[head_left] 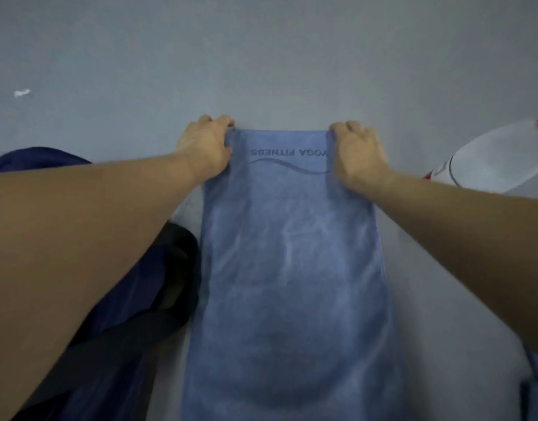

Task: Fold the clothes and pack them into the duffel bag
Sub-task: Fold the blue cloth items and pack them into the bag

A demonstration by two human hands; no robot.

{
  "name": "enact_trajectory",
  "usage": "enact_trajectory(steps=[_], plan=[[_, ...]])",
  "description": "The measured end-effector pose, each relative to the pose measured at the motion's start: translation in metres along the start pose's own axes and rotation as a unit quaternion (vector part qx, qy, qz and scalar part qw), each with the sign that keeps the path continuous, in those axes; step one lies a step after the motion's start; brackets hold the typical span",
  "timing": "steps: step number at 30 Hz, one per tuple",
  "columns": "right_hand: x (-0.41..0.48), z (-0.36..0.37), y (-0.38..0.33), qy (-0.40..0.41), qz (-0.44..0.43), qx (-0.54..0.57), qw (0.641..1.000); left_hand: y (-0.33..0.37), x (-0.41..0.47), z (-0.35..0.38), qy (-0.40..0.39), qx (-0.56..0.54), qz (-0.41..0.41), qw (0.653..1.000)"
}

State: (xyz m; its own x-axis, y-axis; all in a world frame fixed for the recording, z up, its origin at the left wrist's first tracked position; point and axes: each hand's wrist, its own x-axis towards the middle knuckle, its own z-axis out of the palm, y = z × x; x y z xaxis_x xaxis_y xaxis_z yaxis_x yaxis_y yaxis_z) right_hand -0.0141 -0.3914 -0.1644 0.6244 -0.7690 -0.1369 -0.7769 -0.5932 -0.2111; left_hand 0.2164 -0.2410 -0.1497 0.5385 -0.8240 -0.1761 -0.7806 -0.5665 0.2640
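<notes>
In the head view the only container was a dark navy fabric duffel bag (pixel 131 314) with black straps, slumped on the grey surface (pixel 261 56) at the left and largely hidden under the left forearm; its opening could not be made out, so nothing could be said of its contents. Just beside it, on its right, lay the task's thing: a long, narrow, soft-napped blue cloth (pixel 289 268) spread flat on the grey surface in the middle of the picture. Its long axis ran straight away from the person, the near end passing out of the bottom of the frame and the far short edge lying square across the view. The dark printed words YOGA FITNESS, with a wavy line by them, sat near that far edge and read upside down from the camera. Both arms were stretched forward. The left hand (pixel 205 147) gripped the far left corner with fingers curled over the edge, and the right hand (pixel 357 151) gripped the far right corner in the same way — the two hands were level, with the cloth's full width between them. At the right edge lay a white garment with red trim (pixel 498 159), apart from the cloth, and a bit of blue fabric (pixel 535 378) showed at the lower right. A small white speck (pixel 21 93) lay on the surface far to the left.
</notes>
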Motion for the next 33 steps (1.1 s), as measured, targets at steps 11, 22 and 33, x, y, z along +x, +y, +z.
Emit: enact_trajectory(steps=[11,22,33], plan=[[0.031,-0.007,0.017,0.009,0.226,0.148,0.963,0.000,0.018,0.010,0.016,-0.297,-0.230,0.926],[0.019,-0.116,-0.008,0.134,0.179,0.264,0.938,0.005,0.003,-0.089,0.122,-0.356,-0.115,0.919],[-0.171,-0.172,-0.004,0.023,-0.064,0.254,0.965,0.022,-0.220,-0.112,0.123,-0.254,0.015,0.959]])
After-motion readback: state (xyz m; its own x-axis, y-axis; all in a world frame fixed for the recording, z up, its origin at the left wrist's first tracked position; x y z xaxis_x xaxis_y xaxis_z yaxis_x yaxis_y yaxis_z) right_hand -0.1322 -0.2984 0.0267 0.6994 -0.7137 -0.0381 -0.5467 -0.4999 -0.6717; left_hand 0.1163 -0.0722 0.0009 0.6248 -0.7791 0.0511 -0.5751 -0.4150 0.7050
